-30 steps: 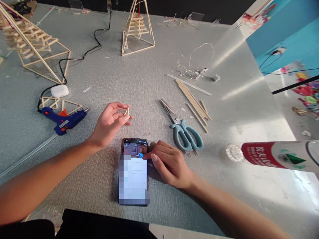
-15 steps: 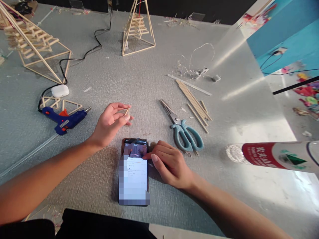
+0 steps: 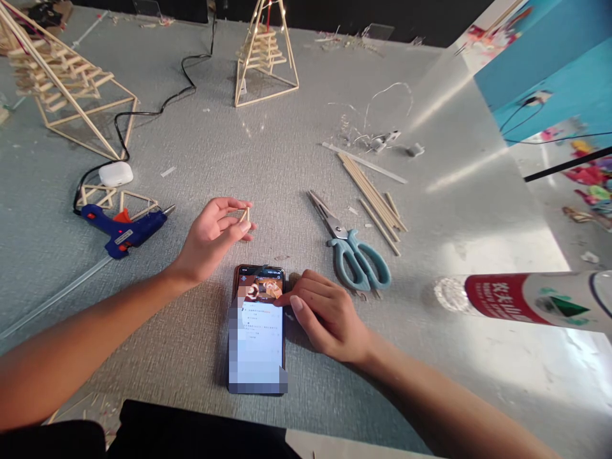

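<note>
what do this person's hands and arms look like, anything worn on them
The left hand and right hand are gloveless, with no rings or watch visible. No sleeve shows along the left forearm or right forearm. Black clothing appears at the bottom edge.

The grey tabletop (image 3: 287, 159) is carrying a phone (image 3: 261, 331) near its front edge, with scissors (image 3: 340, 234) and sticks (image 3: 370, 190) lying to the right. A glue gun (image 3: 125, 234) is lying at left, and two towers (image 3: 265, 52) are standing farther back.
</note>
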A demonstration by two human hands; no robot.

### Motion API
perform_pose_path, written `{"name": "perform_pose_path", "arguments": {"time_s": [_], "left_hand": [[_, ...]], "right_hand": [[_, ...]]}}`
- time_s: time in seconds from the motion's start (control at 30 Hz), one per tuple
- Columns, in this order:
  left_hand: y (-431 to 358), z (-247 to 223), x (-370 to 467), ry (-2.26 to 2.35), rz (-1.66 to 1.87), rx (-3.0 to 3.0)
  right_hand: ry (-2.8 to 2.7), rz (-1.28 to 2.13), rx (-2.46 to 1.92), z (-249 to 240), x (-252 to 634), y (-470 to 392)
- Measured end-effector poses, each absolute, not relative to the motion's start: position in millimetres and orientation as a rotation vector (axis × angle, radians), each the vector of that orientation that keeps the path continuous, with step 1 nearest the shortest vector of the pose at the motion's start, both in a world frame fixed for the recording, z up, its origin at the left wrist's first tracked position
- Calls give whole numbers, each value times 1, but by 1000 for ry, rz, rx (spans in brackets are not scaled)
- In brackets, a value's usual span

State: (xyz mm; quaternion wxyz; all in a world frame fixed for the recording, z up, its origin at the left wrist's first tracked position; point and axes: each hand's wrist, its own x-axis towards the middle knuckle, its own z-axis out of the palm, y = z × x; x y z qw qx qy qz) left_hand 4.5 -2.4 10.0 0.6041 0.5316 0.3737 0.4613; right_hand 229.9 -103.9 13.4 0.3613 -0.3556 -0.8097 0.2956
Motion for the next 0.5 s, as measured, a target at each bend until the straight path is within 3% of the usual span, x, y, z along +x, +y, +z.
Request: {"name": "perform_pose_path", "arguments": {"time_s": [0.5], "left_hand": [[-4, 13, 5, 871, 1056, 1221]], "right_hand": [[-2086, 767, -915, 12, 231, -105]]}}
